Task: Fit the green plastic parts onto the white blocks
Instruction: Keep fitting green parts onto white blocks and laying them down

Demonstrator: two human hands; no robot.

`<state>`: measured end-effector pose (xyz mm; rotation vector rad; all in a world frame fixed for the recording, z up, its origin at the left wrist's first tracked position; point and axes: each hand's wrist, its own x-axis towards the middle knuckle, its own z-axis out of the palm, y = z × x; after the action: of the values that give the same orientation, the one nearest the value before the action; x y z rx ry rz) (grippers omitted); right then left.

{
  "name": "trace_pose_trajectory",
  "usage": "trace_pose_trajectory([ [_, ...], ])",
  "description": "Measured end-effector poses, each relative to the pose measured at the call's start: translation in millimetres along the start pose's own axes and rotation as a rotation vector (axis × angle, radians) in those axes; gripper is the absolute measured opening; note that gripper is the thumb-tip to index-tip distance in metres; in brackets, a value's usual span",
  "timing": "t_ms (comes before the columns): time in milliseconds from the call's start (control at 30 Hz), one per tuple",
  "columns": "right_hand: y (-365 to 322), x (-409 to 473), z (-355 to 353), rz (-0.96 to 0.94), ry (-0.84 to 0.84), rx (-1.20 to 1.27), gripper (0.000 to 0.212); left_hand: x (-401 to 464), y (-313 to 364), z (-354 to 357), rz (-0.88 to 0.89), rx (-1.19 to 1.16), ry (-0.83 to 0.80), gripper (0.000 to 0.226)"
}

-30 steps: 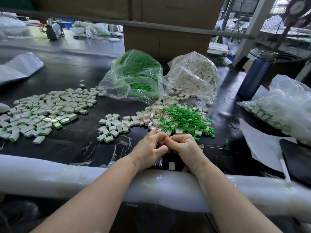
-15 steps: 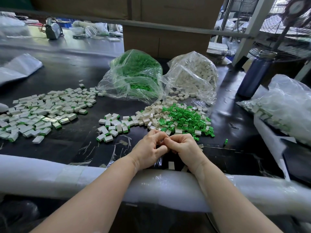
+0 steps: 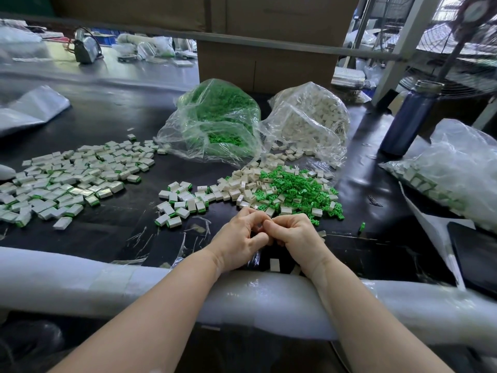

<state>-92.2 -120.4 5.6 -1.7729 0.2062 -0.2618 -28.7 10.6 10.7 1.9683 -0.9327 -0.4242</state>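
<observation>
Finished blocks spread toward worktop left edge. Small finished batch mid-worktop. Left hand and right hand at the near edge, fingers curled, tips pressed together; what they pinch is hidden. Loose green parts and white blocks piled just behind the hands. Blue bottle near far right corner.

No legible txt, labels or nos. anywhere.
</observation>
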Motion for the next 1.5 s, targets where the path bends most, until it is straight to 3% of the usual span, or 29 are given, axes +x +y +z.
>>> trace_pose_trajectory([
  [400, -1, -2, 3, -0.005, 0.015, 0.068, 0.031, -1, 1, -1, 0.04, -0.018, 0.023, 0.024],
  [533, -2, -1, 5, -0.028, 0.067, 0.052, 0.031, 0, -3, -1, 0.067, -0.065, 0.094, 0.008],
  [667, -1, -1, 3, -0.032, 0.156, 0.105, 0.011, 2, -6, -1, 0.027, -0.083, 0.162, 0.009],
  [1300, 0, 0, 2, -0.015, 0.17, -0.17, 0.011, 3, -9, 1, -0.001, -0.081, 0.163, 0.012],
  [1500, -4, -2, 0, -0.055, 0.291, -0.129, 0.02, 4, -9, 1, -0.049, -0.091, 0.295, 0.016],
])
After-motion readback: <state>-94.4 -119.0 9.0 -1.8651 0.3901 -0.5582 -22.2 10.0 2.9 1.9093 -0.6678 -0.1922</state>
